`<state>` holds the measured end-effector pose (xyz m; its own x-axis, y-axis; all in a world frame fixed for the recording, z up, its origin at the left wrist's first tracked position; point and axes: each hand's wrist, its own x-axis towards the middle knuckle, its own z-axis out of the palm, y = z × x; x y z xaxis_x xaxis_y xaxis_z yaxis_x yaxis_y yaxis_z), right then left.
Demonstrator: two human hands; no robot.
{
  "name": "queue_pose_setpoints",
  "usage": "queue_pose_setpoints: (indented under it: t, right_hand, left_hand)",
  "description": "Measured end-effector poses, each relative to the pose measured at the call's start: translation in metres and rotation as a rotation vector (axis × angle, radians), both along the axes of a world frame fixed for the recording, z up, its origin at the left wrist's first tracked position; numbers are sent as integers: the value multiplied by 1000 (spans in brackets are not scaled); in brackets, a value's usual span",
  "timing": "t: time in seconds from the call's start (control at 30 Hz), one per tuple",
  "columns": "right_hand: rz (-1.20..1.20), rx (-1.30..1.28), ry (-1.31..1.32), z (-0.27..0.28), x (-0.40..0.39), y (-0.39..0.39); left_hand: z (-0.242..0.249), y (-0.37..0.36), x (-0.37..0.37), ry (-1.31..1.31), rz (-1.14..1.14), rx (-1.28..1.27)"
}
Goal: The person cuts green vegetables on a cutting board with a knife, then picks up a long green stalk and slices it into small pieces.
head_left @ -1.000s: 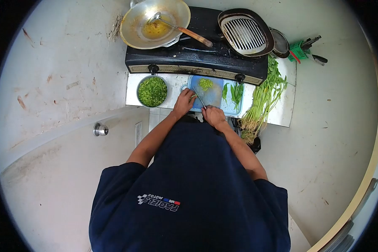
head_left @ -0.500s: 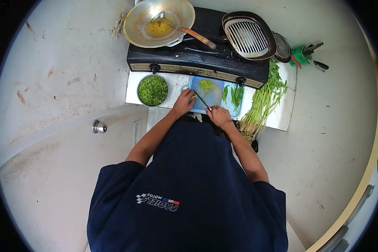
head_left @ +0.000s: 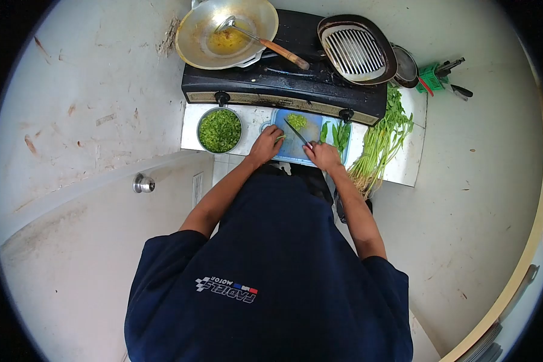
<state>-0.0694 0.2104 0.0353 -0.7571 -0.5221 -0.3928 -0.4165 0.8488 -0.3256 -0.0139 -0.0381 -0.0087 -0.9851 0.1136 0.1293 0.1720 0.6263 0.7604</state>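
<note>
My right hand [head_left: 324, 156] grips a knife [head_left: 297, 133] by its handle, the blade slanting up and left over the blue cutting board [head_left: 300, 158]. On the board's left side, my left hand [head_left: 266, 145] is closed on green stems [head_left: 280, 138], of which only a short bit shows past the fingers. A small heap of chopped greens [head_left: 297, 121] lies by the knife tip. Loose green leaves [head_left: 340, 136] rest at the board's right end. Left of the board stands a round pot [head_left: 242, 134] full of chopped greens [head_left: 219, 130].
Behind the board is a black gas stove [head_left: 283, 90] with a wok [head_left: 190, 51], a ladle [head_left: 283, 54] inside it, and a grill pan [head_left: 387, 66]. Whole leafy greens with roots [head_left: 377, 151] lie at the right. A green basket [head_left: 429, 78] holds knives near the wall.
My right hand and the knife have moved a little to the right and up, the blade now nearer the small chopped heap. My left hand stays almost in place on the stems.
</note>
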Motion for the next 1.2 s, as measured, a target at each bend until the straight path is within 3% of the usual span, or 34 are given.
queue_pose_setpoints:
  t: [0.43,0.9,1.2]
  right_hand:
    - [-134,-105,-9,-6,49,-28]
    - [-90,-84,17,-14,39,-54]
    - [-36,-58,-14,-15,50,-30]
  left_hand:
    - [1,2,-1,-32,36,59]
    - [-6,3,0,-7,41,64]
    - [-5,2,-1,-2,42,49]
